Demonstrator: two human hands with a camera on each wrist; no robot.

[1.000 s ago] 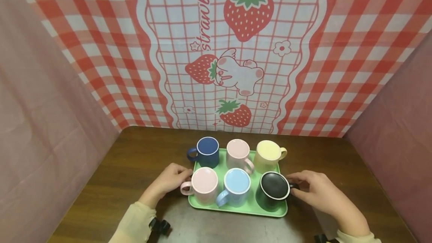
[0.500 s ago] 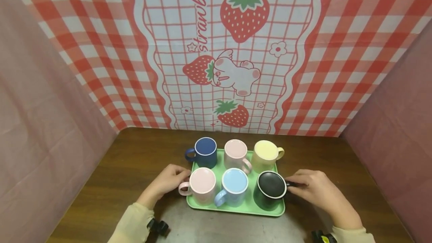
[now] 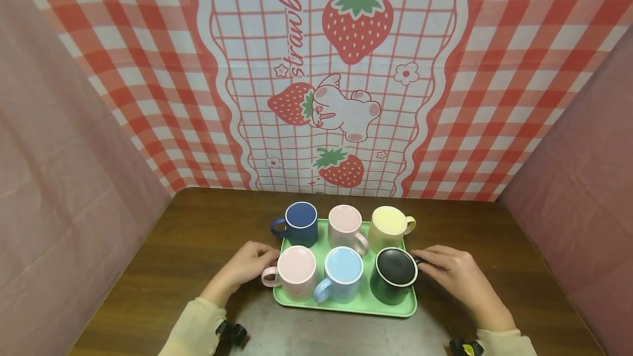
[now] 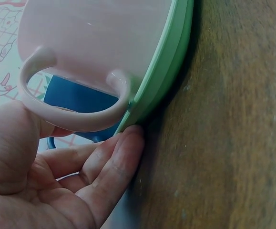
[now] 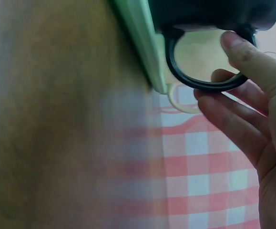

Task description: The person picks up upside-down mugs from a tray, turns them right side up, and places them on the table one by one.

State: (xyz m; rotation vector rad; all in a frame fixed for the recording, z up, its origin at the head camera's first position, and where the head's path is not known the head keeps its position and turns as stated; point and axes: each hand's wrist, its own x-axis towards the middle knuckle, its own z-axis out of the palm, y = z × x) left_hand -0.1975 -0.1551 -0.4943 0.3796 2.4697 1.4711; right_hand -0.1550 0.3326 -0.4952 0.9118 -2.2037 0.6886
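My left hand [image 3: 249,262] is at the left edge of a green tray [image 3: 341,309]; in the left wrist view its fingertips [image 4: 130,138] pinch the tray's rim just below a pink mug's handle [image 4: 76,119]. That front pink mug [image 3: 296,268] stands at the tray's front left. My right hand [image 3: 457,273] holds a black mug [image 3: 394,276] by its handle at the tray's front right. In the right wrist view the thumb lies on the upper part of the black handle [image 5: 195,85] and the fingers reach behind and under it.
Between the front mugs stands a light blue mug [image 3: 343,273]. Along the back are a navy mug [image 3: 303,227], another pink mug [image 3: 344,227] and a yellow mug [image 3: 387,229]. The brown wooden table [image 3: 173,251] meets a red checked strawberry cloth [image 3: 341,98] behind.
The right hand has moved slightly left and toward the back, turning the black mug so its handle points more rearward. The left hand keeps its place at the tray. The head view shifted slightly.
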